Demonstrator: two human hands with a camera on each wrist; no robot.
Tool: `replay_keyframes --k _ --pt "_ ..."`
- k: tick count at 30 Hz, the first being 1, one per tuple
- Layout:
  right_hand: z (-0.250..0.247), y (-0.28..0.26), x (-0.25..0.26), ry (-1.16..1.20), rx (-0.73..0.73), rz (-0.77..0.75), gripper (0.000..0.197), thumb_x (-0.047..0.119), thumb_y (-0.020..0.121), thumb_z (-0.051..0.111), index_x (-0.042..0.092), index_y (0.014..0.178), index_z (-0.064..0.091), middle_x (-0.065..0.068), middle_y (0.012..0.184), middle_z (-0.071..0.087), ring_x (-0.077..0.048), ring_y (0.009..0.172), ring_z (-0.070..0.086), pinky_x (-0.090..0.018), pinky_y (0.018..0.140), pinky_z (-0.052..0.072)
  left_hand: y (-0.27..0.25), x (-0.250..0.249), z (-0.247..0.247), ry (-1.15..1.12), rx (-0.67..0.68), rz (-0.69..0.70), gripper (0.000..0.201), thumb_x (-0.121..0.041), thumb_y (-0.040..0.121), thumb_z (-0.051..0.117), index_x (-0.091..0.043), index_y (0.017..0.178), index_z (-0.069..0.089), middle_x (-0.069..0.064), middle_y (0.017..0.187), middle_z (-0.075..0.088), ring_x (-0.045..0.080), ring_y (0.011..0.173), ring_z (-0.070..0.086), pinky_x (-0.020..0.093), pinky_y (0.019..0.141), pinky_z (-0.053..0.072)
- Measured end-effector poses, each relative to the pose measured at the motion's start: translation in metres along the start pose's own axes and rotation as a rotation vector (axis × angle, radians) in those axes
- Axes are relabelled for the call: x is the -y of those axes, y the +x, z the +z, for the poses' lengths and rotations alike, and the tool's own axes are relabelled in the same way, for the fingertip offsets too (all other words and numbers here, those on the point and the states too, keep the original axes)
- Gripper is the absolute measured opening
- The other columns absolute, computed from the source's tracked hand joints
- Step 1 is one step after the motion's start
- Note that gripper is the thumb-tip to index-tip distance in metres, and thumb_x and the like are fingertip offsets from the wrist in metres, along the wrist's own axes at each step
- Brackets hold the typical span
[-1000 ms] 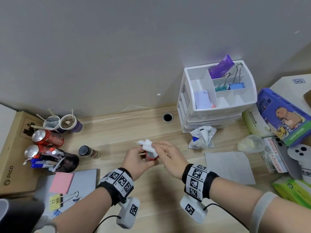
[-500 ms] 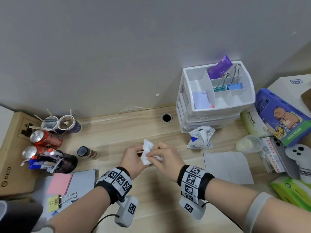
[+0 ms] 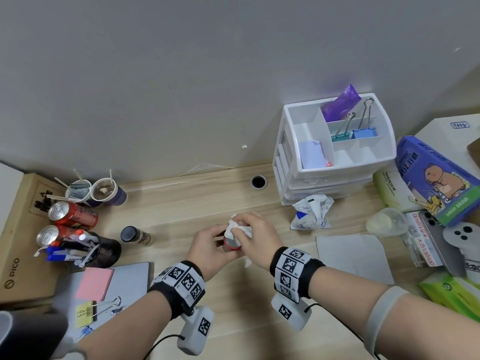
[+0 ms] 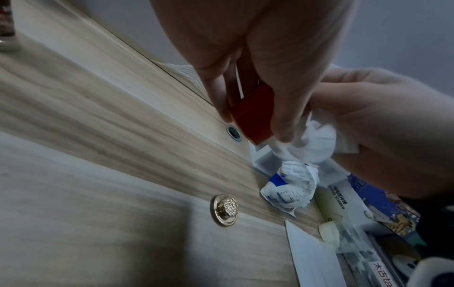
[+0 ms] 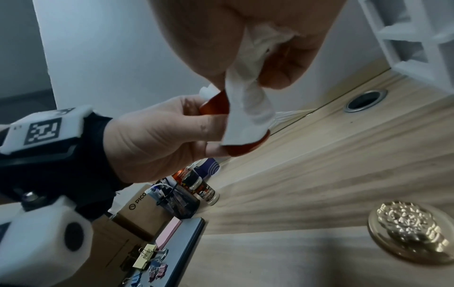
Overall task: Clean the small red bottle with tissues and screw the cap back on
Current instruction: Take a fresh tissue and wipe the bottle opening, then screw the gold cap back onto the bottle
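My left hand [image 3: 217, 242] grips the small red bottle [image 3: 232, 246] just above the desk at centre, fingers round its sides. A bunched white tissue [image 3: 235, 227], pinched in my right hand [image 3: 249, 231], presses on the bottle's upper end. In the left wrist view the red bottle [image 4: 253, 118] sits between thumb and fingers with the tissue [image 4: 312, 143] against its end. From the right wrist, the tissue [image 5: 248, 108] drapes over the bottle [image 5: 242, 148]. The gold ornate cap [image 5: 415, 227] lies loose on the desk below the hands, also in the left wrist view as cap [image 4: 54, 210]; the head view hides it.
A white drawer organiser [image 3: 335, 162] stands back right, with a crumpled packet [image 3: 311, 214] and a grey sheet [image 3: 355, 258] in front of it. A dark-capped jar [image 3: 135, 236], pen holder [image 3: 85, 250] and cans [image 3: 72, 216] crowd the left. A notebook [image 3: 130, 281] lies front left.
The right hand has worked the tissue round the bottle: it stuck out at the upper left, then covered the bottle, and now sits bunched on top with the red lower end showing.
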State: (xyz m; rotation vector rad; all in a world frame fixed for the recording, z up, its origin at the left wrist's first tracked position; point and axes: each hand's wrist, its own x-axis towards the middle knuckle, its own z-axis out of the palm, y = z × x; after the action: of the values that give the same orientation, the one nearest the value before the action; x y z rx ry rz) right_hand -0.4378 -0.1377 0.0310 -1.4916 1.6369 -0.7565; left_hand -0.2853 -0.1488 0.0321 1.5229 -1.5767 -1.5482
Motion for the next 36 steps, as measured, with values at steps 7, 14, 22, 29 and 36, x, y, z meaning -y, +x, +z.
replay_keyframes --k 7,14,22,29,36 --pt "-0.003 -0.001 -0.007 0.041 0.049 0.056 0.018 0.014 0.096 0.055 0.006 0.103 0.069 -0.009 0.106 0.063 -0.020 0.098 0.059 -0.025 0.087 0.042 -0.001 0.001 0.001 -0.034 -0.025 -0.041 0.041 0.005 0.064 0.080 -0.023 0.094 0.077 0.002 0.095 0.078 0.024 0.093 0.073 0.040 0.090 0.062" --pt "-0.007 -0.003 -0.025 0.222 0.048 0.265 0.028 0.000 0.096 0.042 0.012 0.099 0.067 -0.005 0.080 0.061 -0.017 0.063 0.055 -0.017 0.051 0.044 -0.005 0.025 -0.005 0.043 -0.063 -0.056 0.040 -0.010 0.061 0.090 -0.027 0.093 0.074 -0.003 0.095 0.076 0.018 0.096 0.071 0.039 0.089 0.061" --pt "-0.018 -0.002 -0.067 -0.171 0.120 0.410 0.032 0.022 0.096 0.046 0.002 0.075 0.058 -0.015 0.072 0.066 -0.036 0.079 0.064 -0.038 0.070 0.048 -0.010 0.046 -0.017 0.110 -0.094 -0.078 0.043 -0.008 0.062 0.091 -0.020 0.098 0.072 -0.005 0.099 0.074 0.010 0.098 0.068 0.029 0.088 0.060" --pt "0.003 -0.010 -0.089 -0.402 0.298 0.414 0.041 0.008 0.090 0.051 0.016 0.130 0.046 -0.016 0.125 0.058 -0.034 0.111 0.059 -0.043 0.095 0.050 -0.015 0.056 -0.027 0.131 -0.101 -0.094 0.043 -0.008 0.064 0.090 -0.030 0.095 0.070 -0.006 0.098 0.075 -0.001 0.095 0.066 0.012 0.078 0.055" --pt "0.018 -0.013 -0.095 -0.539 0.346 0.361 0.034 0.036 0.083 0.061 0.016 0.110 0.054 -0.012 0.109 0.061 -0.035 0.100 0.062 -0.037 0.083 0.051 -0.008 0.062 -0.031 0.147 -0.096 -0.105 0.046 -0.009 0.062 0.092 -0.019 0.102 0.072 -0.005 0.101 0.075 0.006 0.094 0.067 0.016 0.079 0.058"
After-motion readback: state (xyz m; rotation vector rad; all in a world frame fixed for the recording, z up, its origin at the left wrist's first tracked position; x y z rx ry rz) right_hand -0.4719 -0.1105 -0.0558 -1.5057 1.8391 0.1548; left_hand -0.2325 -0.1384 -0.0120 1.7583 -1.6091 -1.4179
